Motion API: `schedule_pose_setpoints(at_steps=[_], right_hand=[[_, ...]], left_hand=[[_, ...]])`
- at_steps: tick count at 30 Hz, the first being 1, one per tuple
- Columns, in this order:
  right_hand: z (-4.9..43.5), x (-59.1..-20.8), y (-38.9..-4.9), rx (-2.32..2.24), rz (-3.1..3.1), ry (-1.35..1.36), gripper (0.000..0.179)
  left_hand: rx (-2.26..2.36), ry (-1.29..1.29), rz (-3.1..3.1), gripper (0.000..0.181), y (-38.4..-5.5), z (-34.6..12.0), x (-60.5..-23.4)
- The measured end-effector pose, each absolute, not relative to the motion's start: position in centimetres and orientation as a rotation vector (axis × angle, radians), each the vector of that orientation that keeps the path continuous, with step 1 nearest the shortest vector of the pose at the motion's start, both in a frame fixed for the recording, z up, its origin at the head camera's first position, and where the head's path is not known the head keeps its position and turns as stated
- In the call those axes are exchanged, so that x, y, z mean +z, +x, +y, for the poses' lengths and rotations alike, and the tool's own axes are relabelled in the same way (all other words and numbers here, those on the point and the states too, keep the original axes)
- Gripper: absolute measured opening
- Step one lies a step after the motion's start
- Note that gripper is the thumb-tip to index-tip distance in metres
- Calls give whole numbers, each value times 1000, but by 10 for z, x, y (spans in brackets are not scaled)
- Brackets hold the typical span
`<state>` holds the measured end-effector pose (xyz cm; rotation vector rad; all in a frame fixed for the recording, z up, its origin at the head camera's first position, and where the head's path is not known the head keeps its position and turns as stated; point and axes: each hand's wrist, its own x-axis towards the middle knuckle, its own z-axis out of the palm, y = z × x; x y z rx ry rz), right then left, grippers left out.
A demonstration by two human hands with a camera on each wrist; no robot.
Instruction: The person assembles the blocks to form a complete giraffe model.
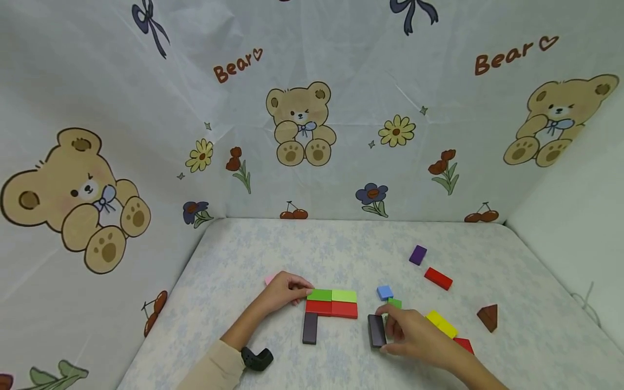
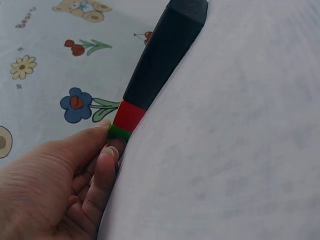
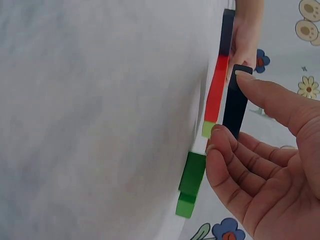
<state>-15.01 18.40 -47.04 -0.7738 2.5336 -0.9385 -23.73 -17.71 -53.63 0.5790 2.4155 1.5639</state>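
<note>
My right hand [image 1: 414,333] pinches a dark grey rectangular block [image 1: 376,331] by its two ends, between thumb and fingertips. In the right wrist view this dark block [image 3: 235,102] is tilted and looks raised off the table. To its left, a green block [image 1: 319,295] and a light green block [image 1: 344,296] lie end to end along two red blocks [image 1: 344,310]. A second dark grey block [image 1: 310,327] extends toward me from under the left red one. My left hand [image 1: 283,290] holds the green block's left end, thumb and fingertip at its corner.
Right of the arrangement lie a blue block [image 1: 384,293], green pieces [image 1: 395,303], yellow blocks [image 1: 441,324] and a red block [image 1: 464,344]. Farther out are a purple block [image 1: 417,255], another red block [image 1: 438,279] and brown triangular pieces [image 1: 488,317]. A pink piece [image 1: 269,279] shows behind my left hand.
</note>
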Motion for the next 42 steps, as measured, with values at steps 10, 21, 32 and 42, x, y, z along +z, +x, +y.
schedule_pose_setpoints(at_steps=[10, 21, 32, 42], right_hand=[[165, -473, -144, -907, 2523, -766, 59], [149, -476, -141, -938, 2504, -668, 60], [144, -475, -146, -1018, 2457, -756, 43], [138, -478, -148, -1017, 2474, -815, 42]], left_hand=[[1558, 564, 2415, 12, -238, -177, -536], [1547, 600, 2428, 13, -239, -178, -534], [1535, 586, 2427, 14, -240, -177, -530], [1530, 588, 2418, 15, -239, -177, -531]])
